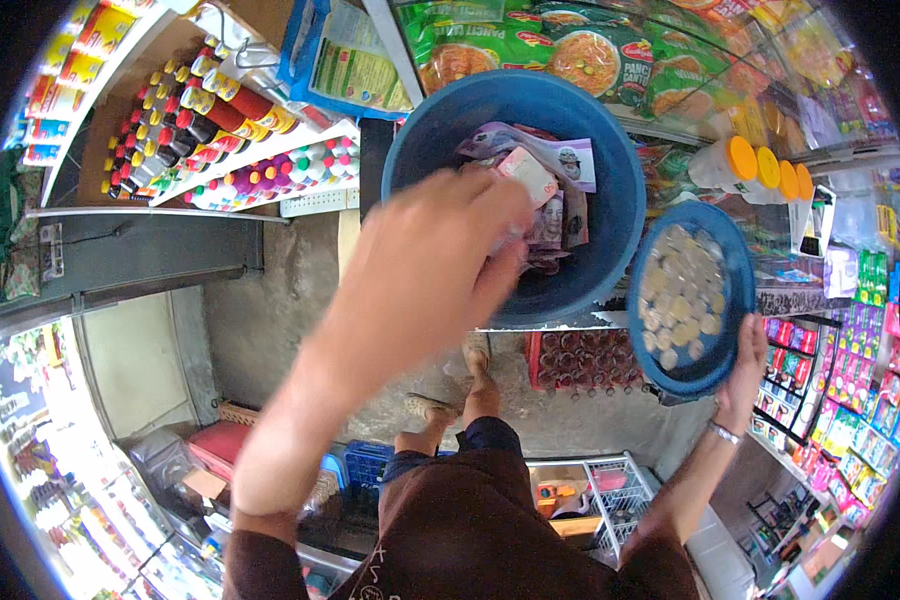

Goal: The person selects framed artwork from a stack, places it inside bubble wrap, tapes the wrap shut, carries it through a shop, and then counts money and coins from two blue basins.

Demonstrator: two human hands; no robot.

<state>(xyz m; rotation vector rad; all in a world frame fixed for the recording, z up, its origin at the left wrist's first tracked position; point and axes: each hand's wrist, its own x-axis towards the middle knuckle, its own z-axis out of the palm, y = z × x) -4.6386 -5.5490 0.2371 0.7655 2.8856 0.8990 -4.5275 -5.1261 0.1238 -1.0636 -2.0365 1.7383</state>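
A large round blue tub (398,150) stands on the counter with several crumpled purple banknotes (570,165) inside it. My left hand (445,240) reaches over its near left rim, fingers curled down toward the notes and slightly blurred. A small pink-and-white folded piece (528,178) shows at its fingertips; whatever lies between the fingers is mostly hidden. To the right, my right hand (745,370) grips the near edge of a smaller blue basin (737,270), which is tilted toward me. Many silver and some yellowish coins (682,295) lie in it.
Green noodle packs (585,62) lie behind the tub. Clear jars with orange lids (740,160) stand at the right. Bottles (195,110) fill shelves at the left. Below the counter edge sits a red crate of bottles (585,362); hanging sachets (855,350) line the far right.
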